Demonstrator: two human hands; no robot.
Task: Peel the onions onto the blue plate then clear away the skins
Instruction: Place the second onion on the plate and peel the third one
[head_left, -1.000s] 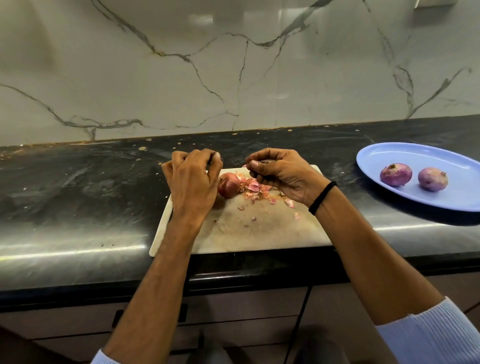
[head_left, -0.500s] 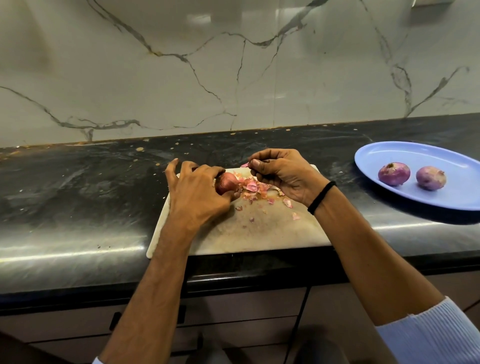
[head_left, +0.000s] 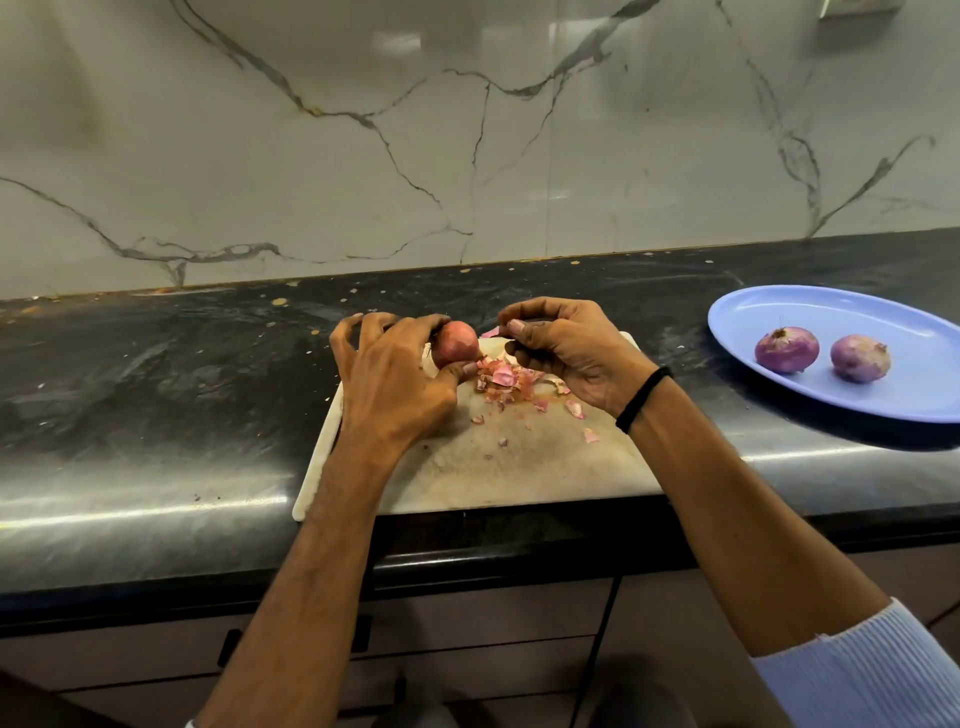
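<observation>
onion (head_left: 455, 344) in hand sits at the far edge of the pale cutting board (head_left: 519, 467), at about eleven o'clock from the board's middle. whether it rests on the board or is lifted just off it i cannot tell. the left hand (head_left: 395, 384) grips it from its nine o'clock side, fingers curled over the top and thumb tucked beneath, probably so the bulb cannot roll while skin is pulled away. the right hand (head_left: 566, 358) is just beside the bulb at its three o'clock, fingers curled in, thumb pressed to forefinger in a narrow pinch on what looks like a small pink flake of skin (head_left: 491, 331). loose skins (head_left: 506, 379) lie heaped on the board at the bulb's five o'clock, likely dropped there so they stay together for clearing. the blue plate (head_left: 883, 400) rests on the dark counter (head_left: 156, 389) at three o'clock, well apart from the board. it holds two onions (head_left: 786, 349) (head_left: 860, 358), near each other but not touching, both purple and, i judge, already peeled. the gripped one shows red-brown skin, so it seems unfinished.
</observation>
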